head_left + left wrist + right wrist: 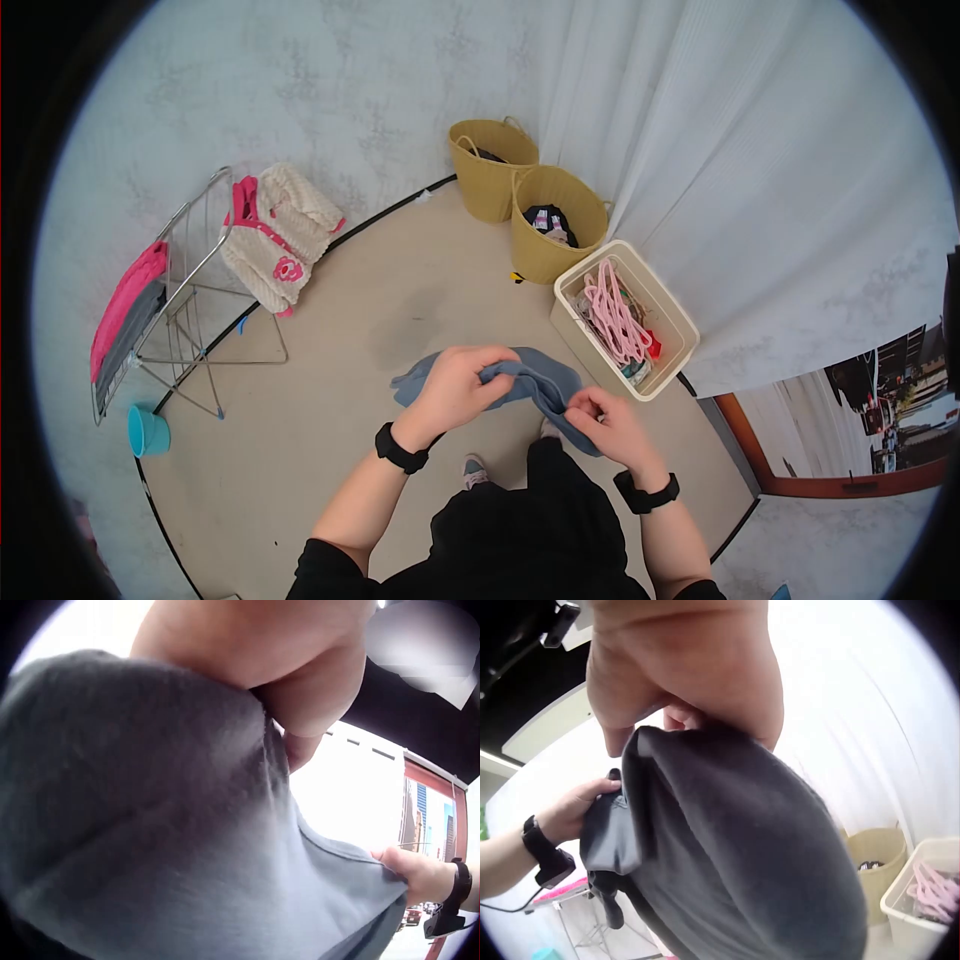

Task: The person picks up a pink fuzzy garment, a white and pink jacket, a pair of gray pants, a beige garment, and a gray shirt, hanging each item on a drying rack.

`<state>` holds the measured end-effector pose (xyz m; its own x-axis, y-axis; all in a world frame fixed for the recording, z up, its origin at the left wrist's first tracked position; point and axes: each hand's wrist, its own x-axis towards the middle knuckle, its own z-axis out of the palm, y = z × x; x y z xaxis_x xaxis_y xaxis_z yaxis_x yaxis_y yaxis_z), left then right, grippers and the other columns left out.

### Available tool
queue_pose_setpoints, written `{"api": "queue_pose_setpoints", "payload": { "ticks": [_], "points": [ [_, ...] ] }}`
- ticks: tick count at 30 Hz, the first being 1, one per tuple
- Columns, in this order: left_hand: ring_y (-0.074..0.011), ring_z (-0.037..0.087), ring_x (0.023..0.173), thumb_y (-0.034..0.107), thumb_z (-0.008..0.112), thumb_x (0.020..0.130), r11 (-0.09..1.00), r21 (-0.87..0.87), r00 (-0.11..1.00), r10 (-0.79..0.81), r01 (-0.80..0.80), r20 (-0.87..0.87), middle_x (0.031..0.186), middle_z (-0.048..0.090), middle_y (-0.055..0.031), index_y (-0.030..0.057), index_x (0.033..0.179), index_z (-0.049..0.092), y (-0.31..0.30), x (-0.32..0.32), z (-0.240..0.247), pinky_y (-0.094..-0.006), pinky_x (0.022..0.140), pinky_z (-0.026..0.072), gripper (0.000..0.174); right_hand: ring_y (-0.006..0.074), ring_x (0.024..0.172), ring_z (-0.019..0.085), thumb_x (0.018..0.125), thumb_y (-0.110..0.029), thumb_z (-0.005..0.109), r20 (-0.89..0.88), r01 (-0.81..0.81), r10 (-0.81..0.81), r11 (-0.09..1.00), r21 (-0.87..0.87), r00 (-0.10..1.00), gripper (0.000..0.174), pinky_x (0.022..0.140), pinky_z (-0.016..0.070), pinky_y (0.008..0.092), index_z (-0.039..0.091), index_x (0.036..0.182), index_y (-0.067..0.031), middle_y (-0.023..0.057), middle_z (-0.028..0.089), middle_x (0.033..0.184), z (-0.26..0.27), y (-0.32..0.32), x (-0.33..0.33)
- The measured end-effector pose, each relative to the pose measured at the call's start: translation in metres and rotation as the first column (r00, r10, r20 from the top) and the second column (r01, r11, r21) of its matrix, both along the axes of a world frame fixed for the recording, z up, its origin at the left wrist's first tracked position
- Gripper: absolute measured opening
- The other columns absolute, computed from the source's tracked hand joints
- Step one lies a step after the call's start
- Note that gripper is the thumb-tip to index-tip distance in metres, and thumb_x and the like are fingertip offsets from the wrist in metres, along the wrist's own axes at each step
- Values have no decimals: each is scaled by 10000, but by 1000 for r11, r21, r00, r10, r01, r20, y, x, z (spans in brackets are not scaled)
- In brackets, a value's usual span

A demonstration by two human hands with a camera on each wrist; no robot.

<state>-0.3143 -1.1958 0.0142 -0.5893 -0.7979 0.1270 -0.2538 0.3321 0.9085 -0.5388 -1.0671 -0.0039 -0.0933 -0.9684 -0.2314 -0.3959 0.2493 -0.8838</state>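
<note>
A blue-grey cloth garment [545, 378] hangs between both hands in front of the body, its upper edge stretched from one to the other. My left hand [462, 385] grips it on one side, thumb and fingers pinching the fabric. On the other side my right hand [610, 425] pinches its edge. The left wrist view shows the garment [150, 810] falling in a broad sheet below the left hand [255, 645]. In the right wrist view the garment [757, 825] drapes in folds under the right hand [686, 667].
A metal drying rack [180, 310] at the left holds a fluffy cream jacket [280, 235] and pink and grey clothes. Beside it stands a turquoise bucket [148, 432]. Two woven baskets [485, 185] stand near a cream bin [680, 350] of pink hangers [615, 315] by the curtain.
</note>
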Motion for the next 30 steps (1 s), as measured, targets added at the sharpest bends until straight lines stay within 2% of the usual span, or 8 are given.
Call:
{"api": "queue_pose_setpoints", "payload": {
  "ticks": [1,3,7,10,16,21,26,30],
  "points": [
    [-239,571,537,97,638,787,993,-46,994,-111,110,-21,683,617,-115,45,920,656,-7,-17,0,-344,522,448,144,152,622,560,792,-192,745,8,17,-18,1000,15,1000,236,591,445,279,625,914,-29,40,592,668,-3,-13,4],
    [-273,588,572,98,637,770,968,-86,971,-240,237,-23,709,625,-114,58,925,649,-17,-46,1,-358,537,458,160,186,693,600,788,-157,732,14,77,-78,921,-382,997,241,658,484,297,632,960,-22,54,618,748,-13,-41,9],
    [-313,609,641,137,644,743,893,-170,909,-406,416,90,728,629,-112,87,920,641,-41,-86,-9,-378,566,481,183,224,752,633,780,-65,678,-16,96,-109,926,-366,994,207,688,499,310,639,979,-29,100,630,804,-51,-75,-21],
    [-311,600,610,117,633,737,927,-205,946,-287,314,149,691,614,-118,69,896,645,-80,-108,-18,-373,549,475,166,269,750,635,774,-46,662,-36,105,-121,950,-296,992,205,680,500,313,643,978,-35,124,633,822,-85,-97,-65],
    [-262,573,535,79,609,696,976,-95,951,214,-197,223,637,573,-86,42,778,648,-126,-161,-73,-336,501,453,97,306,742,642,770,-66,676,-203,87,-148,956,-282,968,205,666,511,351,647,973,-63,128,644,815,-151,-144,-166],
    [-246,560,552,47,595,672,945,-292,868,262,-144,421,666,522,-56,73,702,606,-159,-211,-89,-341,502,458,42,296,709,637,763,-71,678,-175,64,-85,990,-122,981,147,630,499,371,626,900,-82,106,641,778,-152,-175,-230],
    [-299,550,633,8,559,671,925,-370,855,259,-86,449,691,530,-105,42,723,561,-193,-228,-149,-381,559,456,62,252,573,599,735,-248,774,-375,-328,263,937,-121,889,237,547,459,343,596,804,-110,49,600,625,-166,-193,-260],
    [-334,525,602,-70,472,647,987,-52,943,161,-152,291,675,519,-153,0,718,525,-190,-248,-188,-375,539,418,113,254,493,568,749,-426,766,-308,-338,337,940,53,890,358,498,448,356,611,845,-117,43,573,575,-205,-192,-266]
  ]
}}
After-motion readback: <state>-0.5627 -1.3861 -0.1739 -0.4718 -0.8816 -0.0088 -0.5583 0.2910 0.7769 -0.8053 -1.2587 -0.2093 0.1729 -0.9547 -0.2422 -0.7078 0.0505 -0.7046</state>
